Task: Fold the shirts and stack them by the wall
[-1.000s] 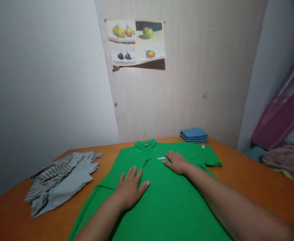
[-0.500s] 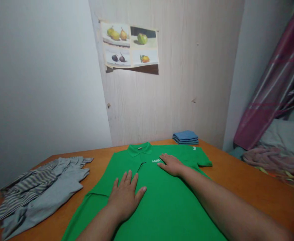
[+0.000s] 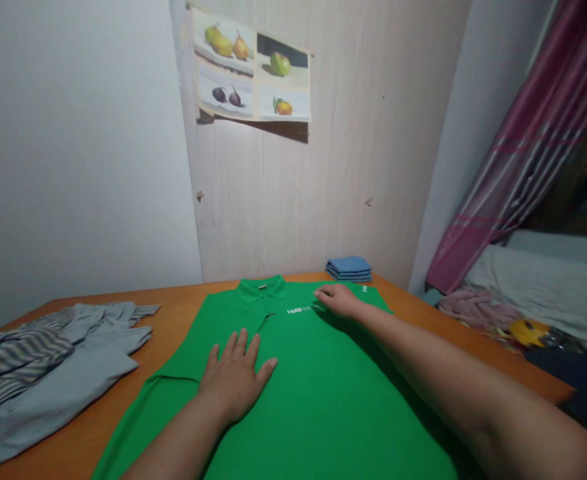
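A green polo shirt (image 3: 293, 400) lies spread out, its collar at the far end, with white lettering on the chest and on one sleeve. My left hand (image 3: 234, 380) rests flat on the shirt's front, fingers spread, just below the button placket. Over the chest near the lettering, my right hand (image 3: 337, 301) has its fingers curled in and thumb against them. A shadow falls on the cloth beneath it, and no fabric shows in its grip. The forearm hides part of the sleeve on that side.
On the orange tabletop (image 3: 173, 313), a rumpled pile of grey and striped clothes (image 3: 83, 353) lies at left. A folded blue cloth stack (image 3: 348, 268) sits at the far edge by the wall. Beyond the table's right edge are a pink curtain (image 3: 493, 173) and bedding (image 3: 538, 287).
My right hand has gone from lying outstretched on the chest to fingers curled, seemingly raised off the cloth. My left hand stays flat on the shirt. The view has turned slightly right.
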Demonstrator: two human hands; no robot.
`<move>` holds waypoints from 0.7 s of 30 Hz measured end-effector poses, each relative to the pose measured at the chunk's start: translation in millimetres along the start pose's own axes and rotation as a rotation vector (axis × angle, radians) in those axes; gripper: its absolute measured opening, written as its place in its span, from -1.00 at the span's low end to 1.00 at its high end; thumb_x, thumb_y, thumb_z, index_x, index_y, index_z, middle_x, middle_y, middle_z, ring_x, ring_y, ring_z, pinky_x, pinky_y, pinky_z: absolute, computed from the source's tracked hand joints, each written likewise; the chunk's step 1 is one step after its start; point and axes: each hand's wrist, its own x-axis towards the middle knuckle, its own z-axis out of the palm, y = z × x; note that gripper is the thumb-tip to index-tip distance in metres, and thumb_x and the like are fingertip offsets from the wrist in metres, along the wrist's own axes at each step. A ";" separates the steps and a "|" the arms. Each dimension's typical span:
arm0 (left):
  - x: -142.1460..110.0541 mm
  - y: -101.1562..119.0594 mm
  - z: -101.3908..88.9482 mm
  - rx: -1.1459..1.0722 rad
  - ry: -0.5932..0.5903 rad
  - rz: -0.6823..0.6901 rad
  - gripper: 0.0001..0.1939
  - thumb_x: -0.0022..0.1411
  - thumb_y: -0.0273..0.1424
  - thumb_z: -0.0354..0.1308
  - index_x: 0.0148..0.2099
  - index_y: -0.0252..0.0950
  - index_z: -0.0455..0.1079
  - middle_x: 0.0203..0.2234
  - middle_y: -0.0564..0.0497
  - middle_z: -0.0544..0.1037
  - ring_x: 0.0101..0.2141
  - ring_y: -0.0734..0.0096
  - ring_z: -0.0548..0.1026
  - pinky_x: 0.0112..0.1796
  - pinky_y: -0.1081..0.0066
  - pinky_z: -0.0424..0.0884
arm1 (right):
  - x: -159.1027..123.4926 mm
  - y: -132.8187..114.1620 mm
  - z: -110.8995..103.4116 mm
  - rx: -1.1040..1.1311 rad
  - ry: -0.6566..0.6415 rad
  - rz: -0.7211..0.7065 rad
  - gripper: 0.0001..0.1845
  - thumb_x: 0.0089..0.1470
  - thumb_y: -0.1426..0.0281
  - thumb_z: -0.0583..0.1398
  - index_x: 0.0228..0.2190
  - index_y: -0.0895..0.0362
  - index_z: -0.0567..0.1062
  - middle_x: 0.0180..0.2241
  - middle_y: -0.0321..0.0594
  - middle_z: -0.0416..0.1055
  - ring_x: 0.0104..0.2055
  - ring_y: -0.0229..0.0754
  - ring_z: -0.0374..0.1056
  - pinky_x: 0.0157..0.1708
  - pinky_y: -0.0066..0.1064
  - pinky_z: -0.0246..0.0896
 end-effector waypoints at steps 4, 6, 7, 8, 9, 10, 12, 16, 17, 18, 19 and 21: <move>0.8 1.1 -1.8 0.028 -0.029 -0.010 -0.11 0.27 0.22 -0.33 0.44 -0.21 -0.02 0.41 -0.15 -0.13 0.39 -0.03 -0.16 0.27 -0.19 -0.15 | -6.9 40.3 -35.8 -0.028 0.164 0.167 -0.41 0.31 0.15 -0.15 -0.27 0.19 0.57 -0.31 -0.08 0.56 -0.26 -0.10 0.42 -0.28 -0.36 0.24; 0.7 1.1 -2.4 0.030 -0.026 -0.008 -0.12 0.28 0.21 -0.31 0.44 -0.23 -0.02 0.41 -0.16 -0.12 0.39 -0.04 -0.15 0.27 -0.19 -0.14 | -18.6 58.2 -41.5 -0.047 0.206 0.230 -0.45 0.30 0.17 -0.12 -0.32 0.19 0.55 -0.37 -0.10 0.53 -0.32 -0.14 0.39 -0.36 -0.40 0.18; 0.6 1.0 -2.4 0.028 -0.017 -0.004 -0.12 0.29 0.20 -0.31 0.44 -0.24 -0.01 0.41 -0.18 -0.10 0.39 -0.05 -0.14 0.26 -0.20 -0.13 | -25.5 65.4 -40.8 -0.054 0.211 0.252 -0.50 0.28 0.18 -0.07 -0.37 0.19 0.54 -0.40 -0.13 0.51 -0.35 -0.16 0.37 -0.39 -0.42 0.14; 0.6 0.8 -2.1 0.025 -0.007 0.003 -0.13 0.29 0.19 -0.30 0.44 -0.25 -0.01 0.40 -0.19 -0.09 0.38 -0.07 -0.12 0.26 -0.20 -0.12 | -32.4 71.6 -38.2 -0.059 0.206 0.270 -0.56 0.25 0.19 0.00 -0.43 0.17 0.53 -0.44 -0.16 0.49 -0.37 -0.18 0.35 -0.42 -0.44 0.11; 0.5 0.5 -1.7 0.023 0.004 0.009 -0.13 0.30 0.18 -0.30 0.44 -0.26 0.00 0.40 -0.21 -0.08 0.38 -0.08 -0.11 0.25 -0.21 -0.11 | -38.8 77.0 -34.5 -0.060 0.193 0.285 -0.62 0.20 0.21 0.08 -0.49 0.16 0.51 -0.48 -0.20 0.47 -0.41 -0.21 0.33 -0.44 -0.45 0.07; 0.5 0.2 -1.2 0.023 0.014 0.013 -0.14 0.31 0.17 -0.30 0.44 -0.26 0.00 0.40 -0.22 -0.07 0.38 -0.09 -0.11 0.25 -0.22 -0.11 | -44.1 81.8 -30.4 -0.059 0.179 0.303 -0.66 0.15 0.23 0.14 -0.54 0.16 0.49 -0.53 -0.23 0.44 -0.44 -0.23 0.31 -0.46 -0.46 0.05; 0.8 -0.4 -0.2 0.027 0.019 0.015 -0.15 0.31 0.16 -0.29 0.43 -0.26 0.00 0.40 -0.21 -0.07 0.38 -0.09 -0.11 0.25 -0.22 -0.10 | -50.5 91.5 -24.6 -0.057 0.180 0.354 -0.67 0.14 0.24 0.16 -0.57 0.15 0.47 -0.57 -0.27 0.41 -0.48 -0.26 0.28 -0.49 -0.47 0.02; 2.0 -1.6 1.0 0.031 0.023 0.017 -0.16 0.30 0.16 -0.26 0.43 -0.24 -0.01 0.40 -0.19 -0.07 0.38 -0.09 -0.11 0.25 -0.22 -0.10 | -49.8 117.4 -31.6 -0.090 0.286 0.528 -0.60 0.24 0.26 0.02 -0.50 0.15 0.50 -0.52 -0.20 0.42 -0.47 -0.21 0.32 -0.50 -0.44 0.04; 2.2 -1.8 1.1 0.031 0.024 0.017 -0.16 0.30 0.16 -0.26 0.43 -0.25 -0.01 0.40 -0.19 -0.07 0.38 -0.09 -0.11 0.25 -0.22 -0.10 | -48.7 125.1 -36.1 -0.103 0.306 0.577 -0.60 0.24 0.27 0.02 -0.49 0.16 0.51 -0.53 -0.17 0.42 -0.46 -0.19 0.33 -0.50 -0.43 0.06; 2.5 -2.1 1.2 0.032 0.026 0.018 -0.15 0.29 0.16 -0.25 0.43 -0.24 -0.01 0.40 -0.19 -0.07 0.38 -0.09 -0.10 0.25 -0.22 -0.10 | -47.7 132.9 -40.6 -0.116 0.316 0.622 -0.62 0.22 0.28 0.03 -0.49 0.17 0.51 -0.53 -0.14 0.43 -0.46 -0.16 0.34 -0.50 -0.41 0.08; 2.7 -2.3 1.5 0.034 0.027 0.019 -0.16 0.29 0.16 -0.25 0.43 -0.24 -0.01 0.40 -0.18 -0.07 0.38 -0.09 -0.10 0.25 -0.22 -0.10 | -46.9 140.4 -44.6 -0.126 0.318 0.661 -0.64 0.20 0.28 0.06 -0.49 0.17 0.53 -0.54 -0.11 0.43 -0.45 -0.14 0.36 -0.49 -0.40 0.11; 2.9 -2.9 2.3 0.040 0.033 0.022 -0.17 0.30 0.15 -0.25 0.43 -0.24 0.00 0.40 -0.18 -0.07 0.38 -0.09 -0.10 0.25 -0.22 -0.09 | -45.5 153.4 -49.5 -0.134 0.306 0.704 -0.69 0.16 0.29 0.11 -0.46 0.19 0.55 -0.53 -0.06 0.45 -0.44 -0.09 0.39 -0.48 -0.38 0.16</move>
